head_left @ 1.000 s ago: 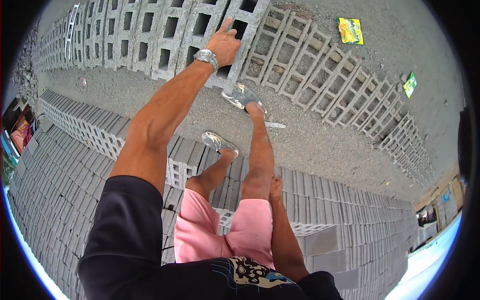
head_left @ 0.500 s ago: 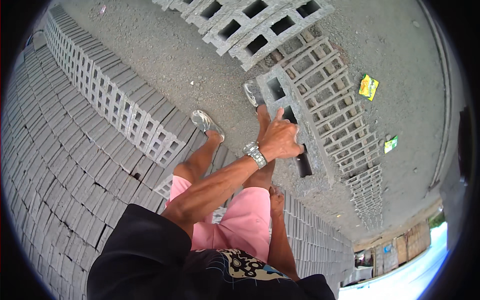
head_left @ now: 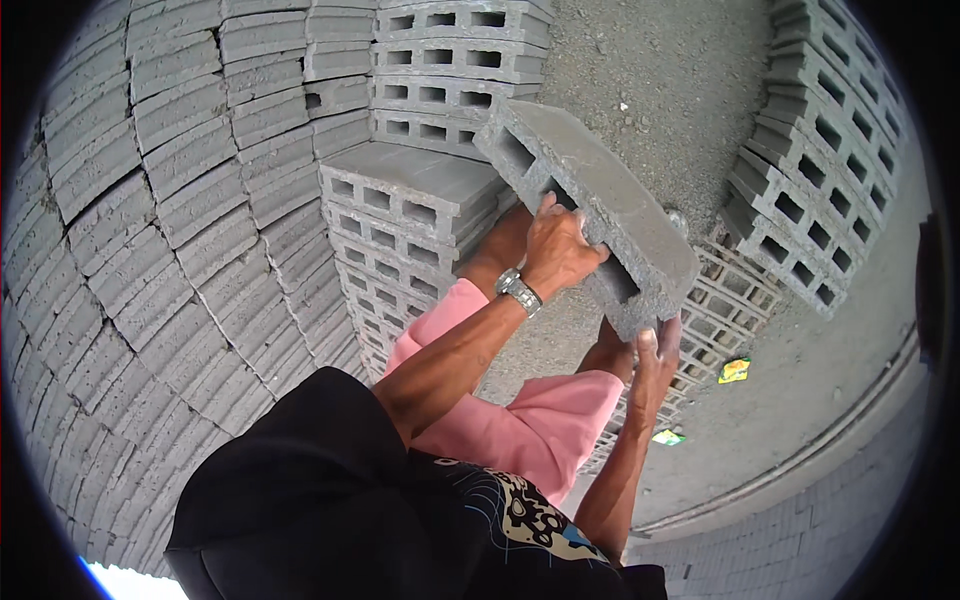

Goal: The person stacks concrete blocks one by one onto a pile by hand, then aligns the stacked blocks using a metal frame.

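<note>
A grey hollow concrete block (head_left: 625, 185) is held up in front of me, tilted, its row of rectangular holes facing me. My left hand (head_left: 562, 245), with a metal watch on the wrist, grips the holed face, its fingers hooked into the openings. At the block's lower right end, my right hand (head_left: 657, 360) supports the corner, thumb on the face and the other fingers partly hidden behind. Just left of the raised block is a shorter stack of hollow blocks (head_left: 395, 225), its top level with smooth block sides.
A tall wall of stacked blocks (head_left: 180, 200) fills the left, with more stacked blocks (head_left: 455, 55) behind. Another stack (head_left: 820, 190) stands at the right. Low rows of blocks (head_left: 705, 340) lie on the ground near yellow (head_left: 734, 371) and green wrappers (head_left: 668, 437).
The block has been lifted and my view has turned left, toward the stacks. My right hand has come up from beside my leg onto the block's end; the left still grips the holes.
</note>
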Available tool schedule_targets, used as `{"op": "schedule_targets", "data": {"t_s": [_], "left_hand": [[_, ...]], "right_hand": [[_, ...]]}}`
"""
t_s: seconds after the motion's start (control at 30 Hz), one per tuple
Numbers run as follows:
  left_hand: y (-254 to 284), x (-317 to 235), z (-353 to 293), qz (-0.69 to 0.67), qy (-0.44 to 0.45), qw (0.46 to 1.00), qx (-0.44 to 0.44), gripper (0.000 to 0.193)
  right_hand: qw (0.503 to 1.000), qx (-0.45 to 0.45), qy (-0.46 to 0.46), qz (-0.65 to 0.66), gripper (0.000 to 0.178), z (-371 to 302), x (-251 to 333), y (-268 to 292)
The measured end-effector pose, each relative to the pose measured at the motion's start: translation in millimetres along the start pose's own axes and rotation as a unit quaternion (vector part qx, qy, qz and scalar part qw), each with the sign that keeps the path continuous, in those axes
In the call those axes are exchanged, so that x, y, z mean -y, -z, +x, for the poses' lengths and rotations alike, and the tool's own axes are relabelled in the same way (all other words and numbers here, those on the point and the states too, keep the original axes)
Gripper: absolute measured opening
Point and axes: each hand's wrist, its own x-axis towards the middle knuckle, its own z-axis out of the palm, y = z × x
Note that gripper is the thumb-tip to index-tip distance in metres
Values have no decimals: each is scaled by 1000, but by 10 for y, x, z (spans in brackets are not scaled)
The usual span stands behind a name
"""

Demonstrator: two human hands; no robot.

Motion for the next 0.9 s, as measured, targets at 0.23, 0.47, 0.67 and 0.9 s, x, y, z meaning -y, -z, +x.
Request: {"op": "schedule_targets", "data": {"t_s": [0.23, 0.47, 0.67, 0.9], "left_hand": [[1002, 1163, 253, -9, 117, 985, -128, 53], [1385, 2364, 341, 49, 200, 963, -176, 54], [1297, 2930, 439, 53, 223, 961, -154, 52], [1192, 2949, 492, 60, 194, 964, -171, 50]], "right_hand": [[962, 87, -120, -230, 76, 519, 438, -1978], [948, 156, -68, -269, 63, 685, -460, -3150], [931, 177, 110, -299, 70, 799, -955, -3608], [945, 153, 99, -272, 73, 841, -1145, -3511]]}}
